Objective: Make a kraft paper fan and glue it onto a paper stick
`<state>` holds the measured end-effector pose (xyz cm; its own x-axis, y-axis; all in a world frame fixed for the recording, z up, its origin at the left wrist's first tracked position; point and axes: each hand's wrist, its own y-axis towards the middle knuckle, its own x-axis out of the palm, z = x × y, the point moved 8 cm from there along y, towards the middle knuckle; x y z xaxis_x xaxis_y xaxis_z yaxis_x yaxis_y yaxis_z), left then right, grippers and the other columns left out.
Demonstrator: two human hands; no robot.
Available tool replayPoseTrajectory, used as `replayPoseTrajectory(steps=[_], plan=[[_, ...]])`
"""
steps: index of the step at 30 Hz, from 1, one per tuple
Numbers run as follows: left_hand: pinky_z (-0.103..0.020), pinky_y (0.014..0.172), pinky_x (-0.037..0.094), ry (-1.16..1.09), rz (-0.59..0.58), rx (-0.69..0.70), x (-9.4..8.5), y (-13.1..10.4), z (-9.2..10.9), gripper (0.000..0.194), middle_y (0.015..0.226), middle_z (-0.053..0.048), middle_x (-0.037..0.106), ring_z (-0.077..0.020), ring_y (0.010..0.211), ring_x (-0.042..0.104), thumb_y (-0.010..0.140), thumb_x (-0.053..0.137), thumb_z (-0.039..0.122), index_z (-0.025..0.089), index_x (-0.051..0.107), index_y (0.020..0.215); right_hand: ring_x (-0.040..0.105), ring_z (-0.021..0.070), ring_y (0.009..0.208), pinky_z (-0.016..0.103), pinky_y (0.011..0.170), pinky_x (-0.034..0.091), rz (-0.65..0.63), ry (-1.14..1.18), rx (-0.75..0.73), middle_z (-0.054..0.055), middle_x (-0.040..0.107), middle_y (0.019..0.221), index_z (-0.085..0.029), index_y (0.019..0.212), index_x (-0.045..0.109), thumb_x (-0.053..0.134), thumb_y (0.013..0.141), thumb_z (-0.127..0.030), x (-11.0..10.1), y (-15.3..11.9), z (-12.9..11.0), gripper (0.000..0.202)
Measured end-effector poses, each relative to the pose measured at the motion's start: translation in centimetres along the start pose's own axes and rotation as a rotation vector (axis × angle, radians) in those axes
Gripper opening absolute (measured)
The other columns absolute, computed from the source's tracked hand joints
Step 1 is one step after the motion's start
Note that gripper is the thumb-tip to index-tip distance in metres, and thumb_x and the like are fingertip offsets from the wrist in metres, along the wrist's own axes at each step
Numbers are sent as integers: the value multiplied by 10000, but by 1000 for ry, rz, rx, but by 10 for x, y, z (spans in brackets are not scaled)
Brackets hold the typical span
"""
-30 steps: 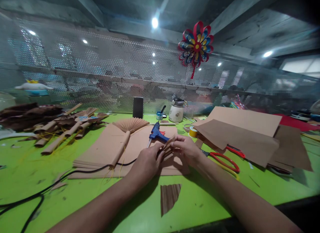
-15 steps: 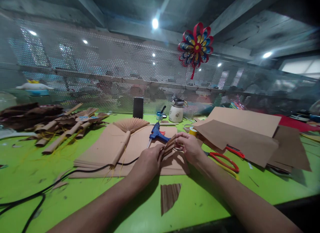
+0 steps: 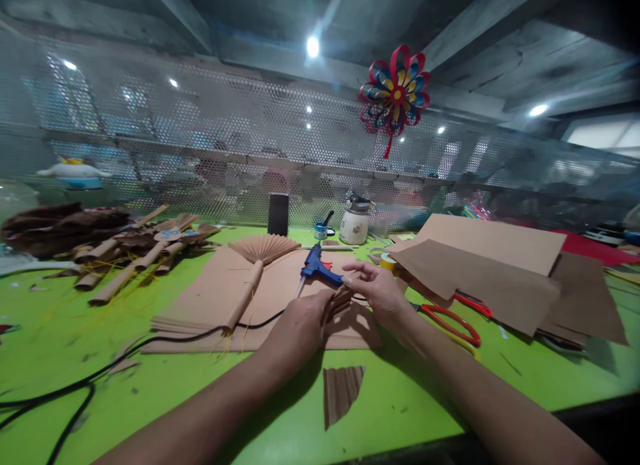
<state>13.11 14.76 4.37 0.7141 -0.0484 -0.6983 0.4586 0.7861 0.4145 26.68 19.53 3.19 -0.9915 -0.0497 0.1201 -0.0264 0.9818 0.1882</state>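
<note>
My left hand [image 3: 306, 322] is closed on a small folded brown paper piece [image 3: 341, 298] above a stack of tan paper [image 3: 200, 298]. My right hand [image 3: 377, 292] pinches the same piece at its upper right edge, with some fingers raised. Just behind the hands a blue glue gun [image 3: 320, 266] lies on the stack. Left of it rests a pleated paper fan [image 3: 265, 248] with a rolled paper handle [image 3: 243, 295]. A pleated brown scrap [image 3: 343, 395] lies on the green table [image 3: 400, 412] in front of my hands.
Scissors with red and yellow handles [image 3: 450, 322] lie right of my right hand, before large brown sheets [image 3: 475, 272]. A black cable [image 3: 125, 355] crosses the left side. Several rolled paper pieces [image 3: 145, 258] are piled at the left. A white jar [image 3: 354, 225] stands behind.
The paper piece between my hands is now folded flatter and lower, and my right fingers have shifted slightly down and left around it. The view has shifted a little.
</note>
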Motion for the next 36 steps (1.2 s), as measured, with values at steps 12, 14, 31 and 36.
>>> replayPoseTrajectory(steps=[12,14,31,36], plan=[[-316,633,432,194,-27,-43,4,0,-10,258,865,-129,720,-258,747,670,913,442,338,180,633,980,624,167,659,314,683,468,-126,55,26,16,668,686,-191,940,677,776,628,-256,6,-2,-4,334],[-308,638,428,178,-32,-41,4,0,-8,241,846,-113,718,-248,751,670,908,442,309,187,634,985,616,162,629,317,678,469,-140,42,36,3,648,639,-184,947,679,794,607,-246,10,-3,-3,365],[-285,553,331,331,-4,-77,0,1,-13,283,721,-93,682,-213,636,620,920,381,293,178,611,802,591,186,790,343,762,456,84,-75,-267,46,656,824,-182,926,679,688,728,-341,-19,-1,-37,254],[-286,558,347,353,-39,-55,4,0,-16,272,779,-98,708,-230,655,635,921,387,292,191,636,880,489,256,1138,436,955,384,-187,-644,-652,77,572,1197,-249,1033,676,666,752,-191,18,-26,-70,286]])
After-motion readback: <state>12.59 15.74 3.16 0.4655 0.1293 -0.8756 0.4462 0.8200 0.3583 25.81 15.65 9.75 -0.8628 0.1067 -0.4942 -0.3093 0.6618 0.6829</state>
